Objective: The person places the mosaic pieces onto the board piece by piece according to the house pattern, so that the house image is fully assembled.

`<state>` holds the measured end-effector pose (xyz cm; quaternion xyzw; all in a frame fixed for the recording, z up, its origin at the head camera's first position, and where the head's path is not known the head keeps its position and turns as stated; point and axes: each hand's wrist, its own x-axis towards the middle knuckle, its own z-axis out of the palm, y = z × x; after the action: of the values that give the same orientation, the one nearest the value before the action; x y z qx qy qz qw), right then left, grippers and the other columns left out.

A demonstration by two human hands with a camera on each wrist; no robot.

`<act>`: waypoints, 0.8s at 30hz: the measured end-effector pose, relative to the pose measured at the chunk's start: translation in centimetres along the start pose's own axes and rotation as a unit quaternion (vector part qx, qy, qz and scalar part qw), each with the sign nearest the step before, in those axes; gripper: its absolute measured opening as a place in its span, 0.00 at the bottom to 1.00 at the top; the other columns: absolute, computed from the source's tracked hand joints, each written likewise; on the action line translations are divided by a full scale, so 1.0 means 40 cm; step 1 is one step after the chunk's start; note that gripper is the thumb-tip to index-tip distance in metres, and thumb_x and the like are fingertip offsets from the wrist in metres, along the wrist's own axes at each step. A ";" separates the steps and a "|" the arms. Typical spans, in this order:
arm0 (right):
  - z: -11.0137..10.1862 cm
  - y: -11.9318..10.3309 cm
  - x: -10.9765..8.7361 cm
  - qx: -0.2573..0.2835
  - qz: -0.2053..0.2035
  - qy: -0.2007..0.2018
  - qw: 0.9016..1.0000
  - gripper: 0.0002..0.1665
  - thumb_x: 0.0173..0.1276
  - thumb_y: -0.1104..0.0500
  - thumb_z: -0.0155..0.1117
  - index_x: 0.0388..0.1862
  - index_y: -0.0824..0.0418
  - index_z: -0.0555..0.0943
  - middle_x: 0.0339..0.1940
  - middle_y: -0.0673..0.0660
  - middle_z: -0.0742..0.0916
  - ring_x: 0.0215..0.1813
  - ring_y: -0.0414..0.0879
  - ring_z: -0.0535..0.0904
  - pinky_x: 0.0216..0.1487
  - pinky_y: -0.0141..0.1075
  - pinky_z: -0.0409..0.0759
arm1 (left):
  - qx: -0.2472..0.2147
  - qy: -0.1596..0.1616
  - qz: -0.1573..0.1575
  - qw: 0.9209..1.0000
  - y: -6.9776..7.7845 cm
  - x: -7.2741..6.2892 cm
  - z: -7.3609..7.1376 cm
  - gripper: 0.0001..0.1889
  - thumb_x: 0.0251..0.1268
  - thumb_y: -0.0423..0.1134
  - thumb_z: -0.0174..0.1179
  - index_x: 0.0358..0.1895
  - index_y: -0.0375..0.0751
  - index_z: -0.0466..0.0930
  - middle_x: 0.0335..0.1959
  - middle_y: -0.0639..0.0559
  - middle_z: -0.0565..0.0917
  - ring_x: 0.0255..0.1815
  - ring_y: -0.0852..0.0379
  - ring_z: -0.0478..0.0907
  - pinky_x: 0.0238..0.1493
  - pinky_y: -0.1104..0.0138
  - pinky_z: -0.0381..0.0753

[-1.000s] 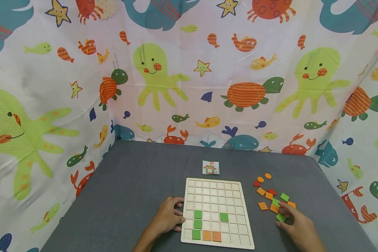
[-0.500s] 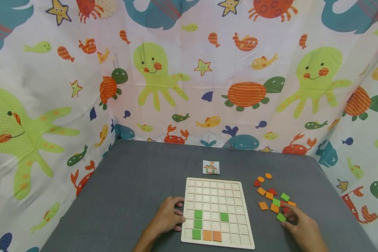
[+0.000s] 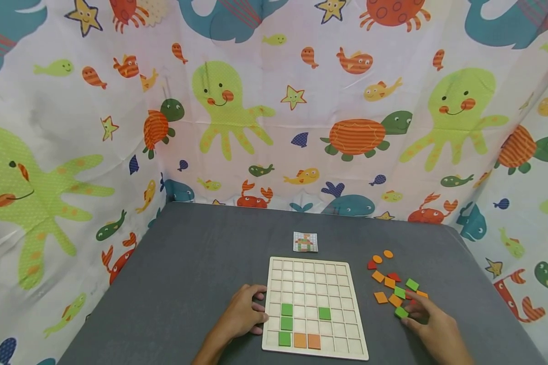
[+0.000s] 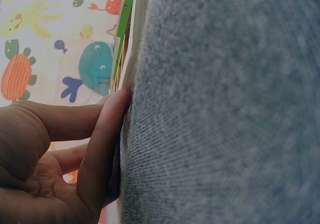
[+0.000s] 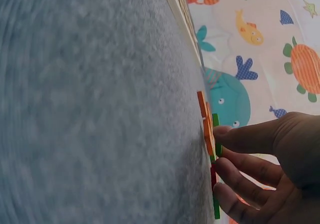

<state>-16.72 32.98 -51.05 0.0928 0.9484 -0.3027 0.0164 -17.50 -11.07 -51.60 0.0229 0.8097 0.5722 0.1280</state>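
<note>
A pale wooden grid board [image 3: 310,284] lies on the dark cloth, with several green tiles and two orange tiles in its cells. My left hand [image 3: 243,313] touches the board's left edge with thumb and fingertips; the left wrist view shows this contact at the rim. To the right of the board, my right hand [image 3: 434,324] is over a loose group of tiles. Its thumb touches a green tile [image 3: 401,313], while the fingertips rest by red tiles partly hidden beneath them. An orange tile [image 3: 395,300] lies just beyond that green one. The right wrist view shows the fingers spread and gently bent.
A small printed pattern card [image 3: 305,242] lies behind the board. Two orange discs [image 3: 377,259], red pieces [image 3: 394,277] and several square tiles are scattered right of the board. A patterned sea-animal curtain [image 3: 255,116] encloses the table [image 3: 201,253] at the back and sides.
Under the right hand, the green tile has slid a little left and away, and the neighbouring orange tile has shifted with it. The left hand and the board have stayed put.
</note>
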 end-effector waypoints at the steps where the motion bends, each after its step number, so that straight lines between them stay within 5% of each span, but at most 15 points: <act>1: 0.002 -0.004 -0.002 0.001 -0.006 0.006 1.000 0.42 0.57 0.69 0.82 0.71 0.69 0.76 0.41 0.59 0.90 0.41 0.52 0.88 0.48 0.55 0.89 | 0.001 0.000 0.000 1.000 0.001 0.000 0.000 0.34 0.54 0.17 0.72 0.68 0.31 0.76 0.52 0.42 0.74 0.44 0.50 0.82 0.23 0.59 0.90; 9: 0.022 -0.042 -0.019 0.004 -0.055 0.002 0.998 0.40 0.59 0.64 0.83 0.70 0.66 0.77 0.42 0.56 0.90 0.43 0.52 0.89 0.51 0.59 0.88 | 0.001 -0.001 -0.001 1.000 0.004 -0.002 0.000 0.34 0.54 0.17 0.72 0.67 0.31 0.77 0.52 0.42 0.74 0.44 0.51 0.82 0.23 0.59 0.90; 19: 0.052 -0.084 -0.032 0.041 -0.093 -0.014 0.995 0.40 0.59 0.62 0.84 0.71 0.60 0.79 0.43 0.52 0.91 0.43 0.44 0.87 0.40 0.35 0.87 | -0.003 0.001 0.004 1.000 0.005 -0.003 -0.003 0.34 0.54 0.17 0.72 0.67 0.32 0.77 0.52 0.42 0.74 0.44 0.50 0.82 0.23 0.59 0.90; 24: 0.063 -0.112 -0.039 0.059 -0.089 -0.041 0.993 0.40 0.59 0.61 0.84 0.71 0.59 0.80 0.44 0.50 0.91 0.43 0.42 0.86 0.38 0.32 0.84 | 0.002 0.001 0.003 1.000 0.005 -0.003 -0.001 0.33 0.54 0.18 0.72 0.67 0.31 0.77 0.52 0.42 0.74 0.44 0.51 0.82 0.23 0.59 0.90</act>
<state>-16.09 27.68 -50.43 -0.0040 0.9318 -0.3623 0.0224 -17.42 -11.06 -51.40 0.0251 0.8107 0.5713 0.1252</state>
